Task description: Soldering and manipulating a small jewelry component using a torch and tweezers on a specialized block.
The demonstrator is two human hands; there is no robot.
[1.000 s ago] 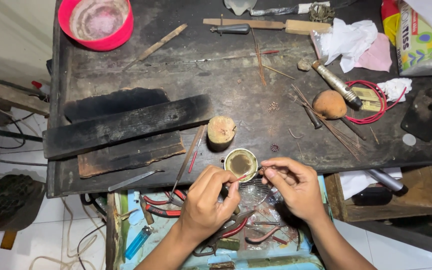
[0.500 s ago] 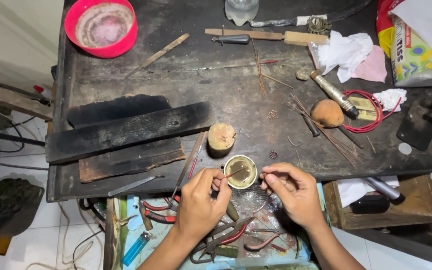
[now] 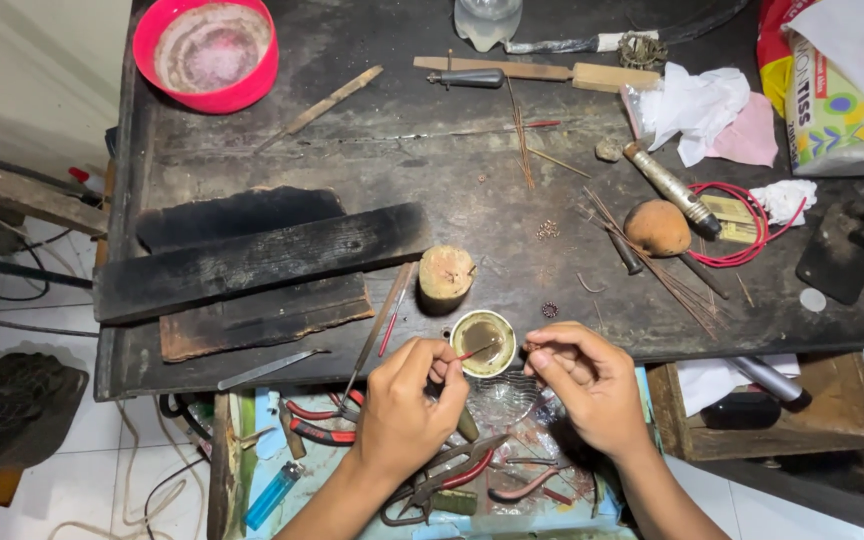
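My left hand [image 3: 404, 405] pinches a thin red-tipped stick [image 3: 474, 351] whose tip reaches into a small round white cup [image 3: 483, 342] of brownish liquid at the near edge of the dark workbench [image 3: 472, 170]. My right hand [image 3: 588, 385] is just right of the cup, with its fingertips closed on a tiny dark piece too small to identify. A short wooden stump [image 3: 446, 274] stands just behind the cup. A small dark ring-shaped bit [image 3: 549, 310] lies on the bench to the cup's right.
Charred black wooden slabs [image 3: 252, 260] lie at left, a pink bowl [image 3: 210, 50] at far left. A torch nozzle [image 3: 669, 186], red wire coil [image 3: 742, 225], brown ball [image 3: 657, 228], tissue box [image 3: 837, 90]. Pliers [image 3: 452, 478] and a blue lighter [image 3: 272, 495] in the drawer below.
My left hand has brought the stick's tip into the cup; my right hand has stayed beside the cup with its fingers pinched. The view shifted slightly.
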